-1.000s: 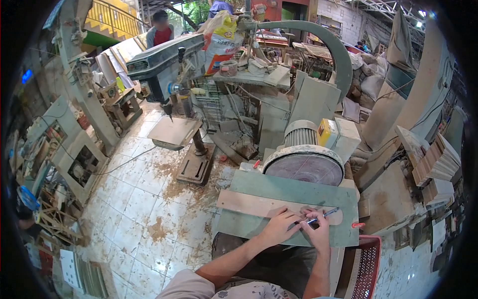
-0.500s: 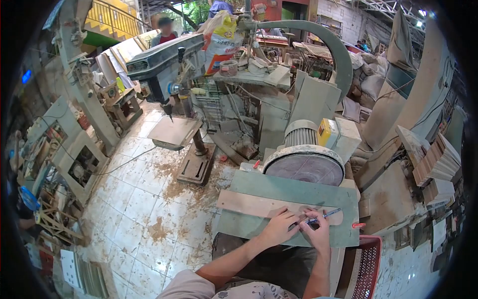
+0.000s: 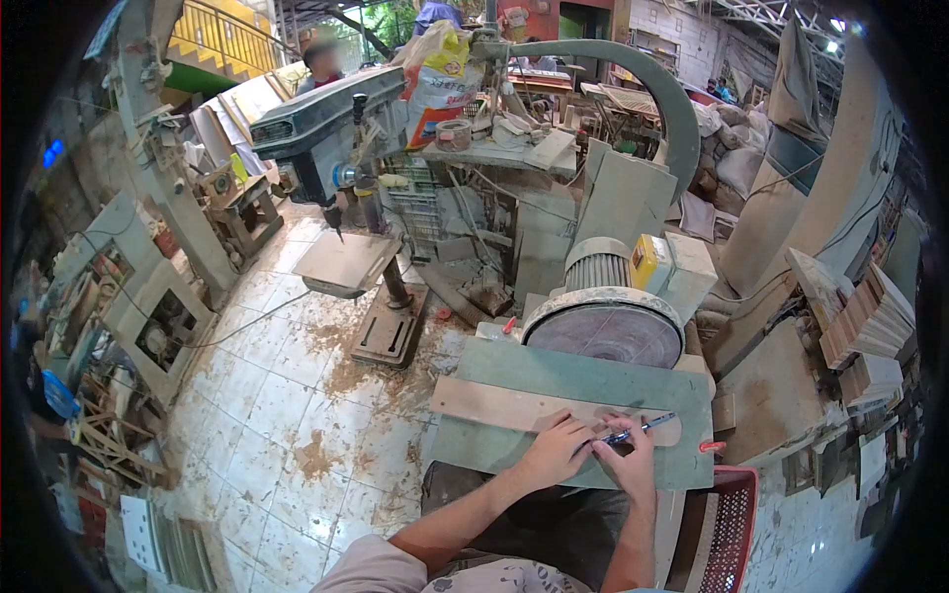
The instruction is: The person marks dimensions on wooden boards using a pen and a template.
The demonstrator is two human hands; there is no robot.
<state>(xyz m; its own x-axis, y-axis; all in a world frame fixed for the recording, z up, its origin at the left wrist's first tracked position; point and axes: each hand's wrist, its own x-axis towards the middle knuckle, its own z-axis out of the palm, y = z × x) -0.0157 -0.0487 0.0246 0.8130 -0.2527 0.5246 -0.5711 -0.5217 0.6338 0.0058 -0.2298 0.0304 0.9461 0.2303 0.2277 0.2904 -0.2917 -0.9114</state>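
A long, pale wooden board (image 3: 494, 402) with a rounded right end lies across a green work surface (image 3: 509, 361). My left hand (image 3: 557, 450) rests over the board's lower edge, its fingers extended to the right and lying on the wood. Close beside it, my right hand (image 3: 633, 458) pinches a dark blue pen (image 3: 652, 423) between thumb and fingers. The pen lies at a slant above the board, one end toward my left fingertips. Whether those fingertips touch it is hard to make out.
Directly behind the green surface stands a disc sander (image 3: 608, 331). A drill press (image 3: 346, 262) is at the left on the dusty tiled floor (image 3: 267, 435). A red crate (image 3: 732, 524) sits at lower right. Stacked wood pieces (image 3: 870, 316) are at the right. Another person (image 3: 321, 64) is in the background.
My right fingers and the pen have shifted very slightly; the board and my left hand stay in place. The person in the background has moved a little to the left.
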